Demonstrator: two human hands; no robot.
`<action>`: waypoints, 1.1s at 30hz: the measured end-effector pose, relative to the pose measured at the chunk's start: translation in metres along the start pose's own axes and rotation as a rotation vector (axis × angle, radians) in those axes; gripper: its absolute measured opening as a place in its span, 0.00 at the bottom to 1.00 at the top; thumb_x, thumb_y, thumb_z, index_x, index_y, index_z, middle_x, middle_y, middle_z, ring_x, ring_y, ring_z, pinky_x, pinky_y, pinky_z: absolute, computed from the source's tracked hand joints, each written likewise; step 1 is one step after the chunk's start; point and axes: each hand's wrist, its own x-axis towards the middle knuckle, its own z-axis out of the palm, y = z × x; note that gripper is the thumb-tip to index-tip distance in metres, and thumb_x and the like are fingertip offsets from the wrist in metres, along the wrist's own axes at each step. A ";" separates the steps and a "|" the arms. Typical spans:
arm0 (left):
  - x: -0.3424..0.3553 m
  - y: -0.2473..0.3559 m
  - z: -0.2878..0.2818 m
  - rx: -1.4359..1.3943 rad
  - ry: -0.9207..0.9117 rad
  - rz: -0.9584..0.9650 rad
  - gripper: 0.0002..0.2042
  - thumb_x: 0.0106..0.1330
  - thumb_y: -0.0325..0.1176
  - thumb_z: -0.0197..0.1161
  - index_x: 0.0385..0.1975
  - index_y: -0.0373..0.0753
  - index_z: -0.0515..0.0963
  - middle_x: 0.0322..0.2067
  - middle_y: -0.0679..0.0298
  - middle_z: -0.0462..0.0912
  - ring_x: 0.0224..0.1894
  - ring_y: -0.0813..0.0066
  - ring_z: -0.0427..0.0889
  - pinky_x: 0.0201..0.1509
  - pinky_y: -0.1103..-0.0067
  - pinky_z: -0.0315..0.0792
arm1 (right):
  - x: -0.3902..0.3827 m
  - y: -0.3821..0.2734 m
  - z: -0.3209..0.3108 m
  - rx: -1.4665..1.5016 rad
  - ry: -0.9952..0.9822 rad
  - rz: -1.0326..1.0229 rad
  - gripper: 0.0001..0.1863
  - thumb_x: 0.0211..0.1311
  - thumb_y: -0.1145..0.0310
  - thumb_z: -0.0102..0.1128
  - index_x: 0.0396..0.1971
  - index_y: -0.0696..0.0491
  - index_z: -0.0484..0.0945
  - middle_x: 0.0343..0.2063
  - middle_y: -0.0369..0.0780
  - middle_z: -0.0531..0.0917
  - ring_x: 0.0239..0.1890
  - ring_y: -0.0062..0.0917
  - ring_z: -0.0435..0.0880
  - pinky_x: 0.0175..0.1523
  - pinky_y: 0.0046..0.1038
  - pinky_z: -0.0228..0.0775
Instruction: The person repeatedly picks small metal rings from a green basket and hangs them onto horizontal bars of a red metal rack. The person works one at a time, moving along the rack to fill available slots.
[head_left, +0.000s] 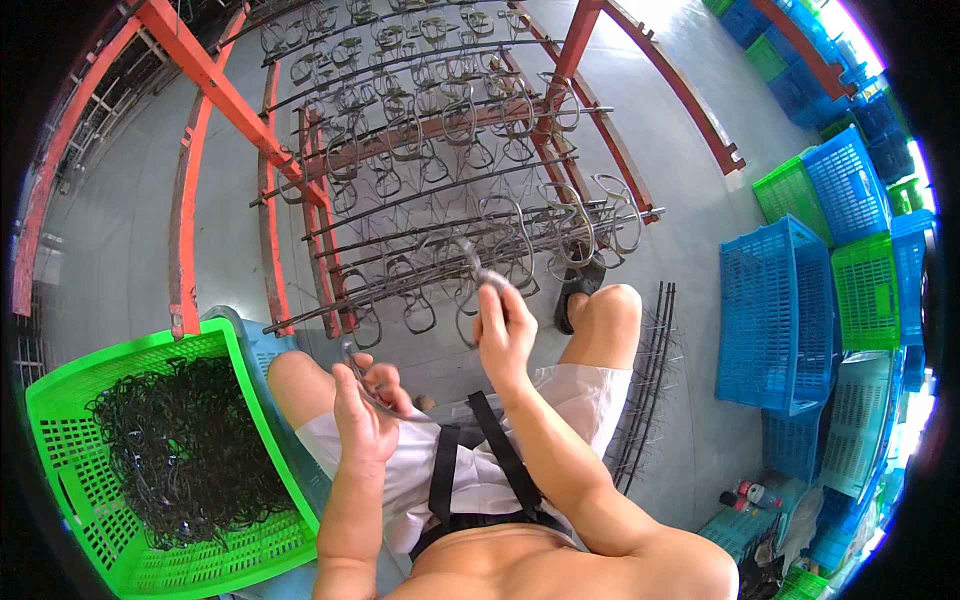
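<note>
My left hand (366,418) is closed round a thin, dark curved piece (384,406) that crosses the palm and sticks out above the fingers. Farther forward, my right hand (505,335) pinches a grey bent metal piece (470,258), blurred at its upper end, close to the nearest rods of the rack. Similar bent wire loops (418,315) hang from those dark rods (375,292). Many dark, tangled curved pieces (180,450) fill a green plastic basket (280,455) by my left knee.
Red metal frames (215,90) stand ahead, carrying several rows of rods with hanging loops. Loose rods with thin prongs (648,385) lie on the floor beside my right leg. Blue crates (765,315) and green crates (865,290) are stacked along the right.
</note>
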 end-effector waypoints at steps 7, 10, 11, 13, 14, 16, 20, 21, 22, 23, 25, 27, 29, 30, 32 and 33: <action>-0.006 -0.004 -0.006 0.147 0.103 0.054 0.16 0.62 0.27 0.62 0.48 0.40 0.68 0.38 0.64 0.74 0.33 0.79 0.74 0.34 0.83 0.70 | 0.036 0.044 0.039 0.045 0.230 0.054 0.14 0.70 0.67 0.47 0.51 0.57 0.72 0.15 0.26 0.66 0.14 0.08 0.62 0.18 0.16 0.56; -0.006 0.001 -0.001 0.228 0.034 0.013 0.21 0.58 0.19 0.60 0.52 0.38 0.68 0.39 0.63 0.74 0.36 0.78 0.75 0.41 0.84 0.71 | 0.036 0.045 0.041 0.139 0.198 0.074 0.15 0.71 0.67 0.45 0.52 0.56 0.72 0.16 0.26 0.65 0.15 0.08 0.61 0.19 0.15 0.56; -0.005 0.002 0.000 0.253 0.037 -0.005 0.20 0.58 0.19 0.60 0.51 0.37 0.68 0.39 0.63 0.75 0.36 0.78 0.75 0.40 0.83 0.71 | 0.037 0.045 0.040 0.183 0.182 0.078 0.15 0.71 0.67 0.45 0.52 0.56 0.72 0.17 0.26 0.65 0.15 0.08 0.61 0.19 0.15 0.56; -0.003 0.001 0.001 0.278 0.048 -0.012 0.19 0.58 0.19 0.60 0.50 0.37 0.69 0.38 0.62 0.76 0.36 0.78 0.75 0.39 0.83 0.72 | 0.037 0.046 0.038 0.211 0.156 0.089 0.15 0.71 0.67 0.45 0.52 0.56 0.72 0.15 0.27 0.65 0.15 0.09 0.62 0.19 0.15 0.57; -0.003 0.001 0.001 0.281 0.050 -0.024 0.18 0.59 0.19 0.60 0.49 0.37 0.69 0.36 0.62 0.77 0.35 0.77 0.76 0.37 0.82 0.73 | 0.037 0.047 0.039 0.237 0.116 0.066 0.15 0.71 0.68 0.45 0.53 0.56 0.72 0.14 0.28 0.65 0.14 0.10 0.63 0.19 0.15 0.57; -0.002 0.001 -0.001 0.247 0.045 -0.018 0.17 0.59 0.20 0.60 0.48 0.37 0.69 0.36 0.61 0.78 0.34 0.76 0.76 0.35 0.82 0.73 | 0.036 0.049 0.040 0.157 0.094 0.044 0.16 0.71 0.67 0.46 0.55 0.56 0.71 0.16 0.27 0.65 0.15 0.09 0.63 0.20 0.15 0.58; -0.003 0.003 -0.005 0.168 0.059 -0.014 0.12 0.63 0.24 0.56 0.46 0.37 0.70 0.35 0.58 0.78 0.33 0.74 0.77 0.34 0.80 0.74 | 0.030 0.054 0.052 -0.121 0.056 -0.054 0.17 0.70 0.69 0.48 0.56 0.56 0.70 0.14 0.31 0.66 0.15 0.12 0.65 0.20 0.19 0.58; -0.003 0.006 -0.006 0.141 0.071 -0.017 0.11 0.64 0.25 0.55 0.45 0.37 0.70 0.35 0.58 0.78 0.33 0.74 0.78 0.34 0.80 0.74 | 0.028 0.053 0.055 -0.275 0.056 -0.054 0.17 0.69 0.69 0.49 0.55 0.56 0.71 0.13 0.33 0.66 0.14 0.14 0.64 0.20 0.20 0.58; -0.002 0.007 -0.008 0.144 0.073 0.002 0.10 0.65 0.26 0.55 0.45 0.37 0.71 0.35 0.56 0.79 0.32 0.73 0.78 0.34 0.80 0.74 | 0.027 0.053 0.057 -0.343 0.049 -0.097 0.17 0.68 0.69 0.50 0.54 0.55 0.71 0.11 0.38 0.65 0.13 0.18 0.62 0.20 0.23 0.58; -0.002 0.009 -0.009 0.140 0.079 0.011 0.10 0.65 0.26 0.55 0.45 0.37 0.71 0.34 0.56 0.79 0.32 0.73 0.78 0.34 0.80 0.74 | 0.028 0.051 0.057 -0.397 0.070 -0.164 0.16 0.68 0.69 0.50 0.54 0.55 0.72 0.11 0.38 0.65 0.13 0.19 0.62 0.20 0.24 0.58; -0.002 0.011 -0.012 0.130 0.103 0.023 0.10 0.64 0.25 0.55 0.44 0.37 0.71 0.34 0.56 0.79 0.32 0.73 0.78 0.33 0.80 0.74 | 0.029 0.047 0.052 -0.507 0.083 -0.231 0.16 0.67 0.69 0.51 0.54 0.54 0.72 0.11 0.39 0.64 0.14 0.20 0.61 0.20 0.25 0.59; -0.002 0.014 -0.014 0.132 0.093 0.045 0.09 0.65 0.25 0.55 0.44 0.37 0.71 0.34 0.56 0.80 0.31 0.73 0.78 0.33 0.80 0.74 | 0.033 0.045 0.044 -0.469 0.103 -0.126 0.16 0.67 0.69 0.51 0.54 0.55 0.72 0.11 0.39 0.65 0.13 0.21 0.61 0.20 0.25 0.59; -0.002 0.014 -0.015 0.138 0.102 0.044 0.08 0.64 0.25 0.55 0.42 0.37 0.71 0.33 0.56 0.80 0.30 0.74 0.78 0.32 0.80 0.74 | 0.035 0.047 0.040 -0.432 0.083 -0.094 0.18 0.69 0.66 0.49 0.56 0.54 0.72 0.11 0.31 0.64 0.14 0.12 0.63 0.20 0.21 0.59; -0.001 0.014 -0.016 0.138 0.105 0.048 0.08 0.64 0.25 0.55 0.42 0.37 0.71 0.33 0.56 0.80 0.30 0.74 0.78 0.32 0.80 0.74 | 0.036 0.049 0.040 -0.424 0.058 -0.120 0.18 0.70 0.66 0.49 0.56 0.54 0.72 0.11 0.31 0.65 0.14 0.12 0.64 0.19 0.21 0.59; -0.001 0.013 -0.015 0.133 0.132 0.024 0.07 0.64 0.25 0.56 0.41 0.37 0.71 0.34 0.56 0.80 0.29 0.74 0.78 0.32 0.81 0.74 | 0.034 0.056 0.043 -0.416 0.019 -0.132 0.18 0.70 0.65 0.48 0.56 0.54 0.71 0.10 0.31 0.66 0.13 0.12 0.65 0.19 0.21 0.60; -0.001 0.013 -0.013 0.136 0.117 0.020 0.07 0.64 0.25 0.56 0.41 0.37 0.71 0.34 0.56 0.80 0.29 0.74 0.78 0.32 0.81 0.74 | 0.034 0.058 0.045 -0.423 0.046 -0.170 0.18 0.70 0.65 0.48 0.56 0.54 0.72 0.10 0.31 0.66 0.13 0.12 0.65 0.19 0.21 0.60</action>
